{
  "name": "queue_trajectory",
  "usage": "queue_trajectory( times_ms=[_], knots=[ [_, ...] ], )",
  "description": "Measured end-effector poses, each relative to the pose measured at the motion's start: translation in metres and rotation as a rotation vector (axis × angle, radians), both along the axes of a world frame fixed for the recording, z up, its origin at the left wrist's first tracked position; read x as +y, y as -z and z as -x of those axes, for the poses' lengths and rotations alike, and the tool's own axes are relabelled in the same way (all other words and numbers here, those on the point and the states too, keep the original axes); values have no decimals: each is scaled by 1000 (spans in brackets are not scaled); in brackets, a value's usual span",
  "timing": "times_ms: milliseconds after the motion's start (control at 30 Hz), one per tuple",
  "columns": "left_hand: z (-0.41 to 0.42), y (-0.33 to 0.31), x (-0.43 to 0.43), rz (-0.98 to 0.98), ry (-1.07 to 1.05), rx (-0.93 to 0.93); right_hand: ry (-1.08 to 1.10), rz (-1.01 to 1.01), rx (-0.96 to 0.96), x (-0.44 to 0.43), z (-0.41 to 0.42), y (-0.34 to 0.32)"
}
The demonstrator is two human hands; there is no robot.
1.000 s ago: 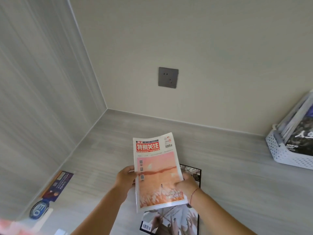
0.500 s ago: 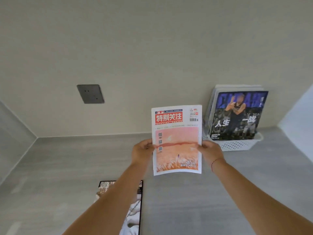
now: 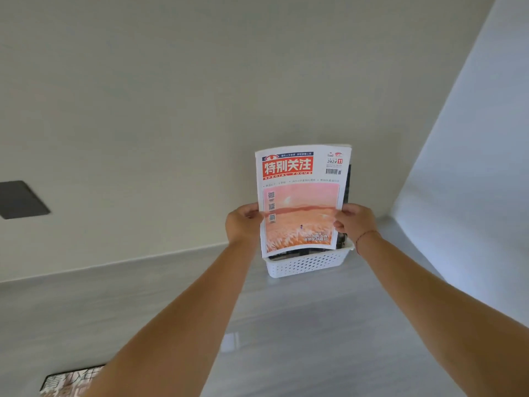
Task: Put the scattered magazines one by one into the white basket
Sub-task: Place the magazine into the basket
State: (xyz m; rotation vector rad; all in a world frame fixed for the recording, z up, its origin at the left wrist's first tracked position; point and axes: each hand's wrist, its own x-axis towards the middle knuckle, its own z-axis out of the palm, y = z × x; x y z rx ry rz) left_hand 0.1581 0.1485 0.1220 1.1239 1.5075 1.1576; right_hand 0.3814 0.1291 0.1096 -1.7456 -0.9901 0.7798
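We hold the thin paper magazine with a red title block and pink-orange cover [image 3: 300, 202] upright. Our left hand [image 3: 243, 223] grips its left edge and our right hand [image 3: 356, 222] grips its right edge. Its lower edge is at the front rim of the white perforated plastic basket [image 3: 309, 265], in front of the dark magazines [image 3: 348, 179] which stand in the basket.

held magazine [image 3: 300, 202]: paper, thin and pliant, the printed cover smooth with a slight sheen
white basket [image 3: 309, 263]: plastic, matt, its walls pierced with rows of small holes
surface [image 3: 86, 310]: grey wood-grain finish, smooth and matt
far wall [image 3: 171, 96]: plain beige, smooth, matt
wall plate [image 3: 20, 199]: far left, dark grey, matt; metal or plastic cannot be told
near-left magazine [image 3: 71, 382]: printed paper cover, glossy
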Motion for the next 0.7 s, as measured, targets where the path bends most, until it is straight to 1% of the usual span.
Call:
queue_trajectory(
  times_ms=[133, 267, 367, 500, 600, 700],
  knots=[
    [-27, 1, 10, -29, -10, 38, 15, -20, -8, 15, -27, 0],
    [-43, 17, 13, 16, -74, 85, -11, -1, 35, 18, -39, 15],
    [-45, 34, 13, 41, -136, 135, -32, 50, 42, 17, -43, 32],
    [-47, 57, 14, 97, -148, 177, -52, 151, 82, 17, -41, 57],
    [-47, 71, 14, 142, -163, 224, -72, 247, 48, 17, -39, 70],
    [-46, 77, 15, 163, -182, 226, -85, 243, -50, 16, -38, 71]
  ],
)
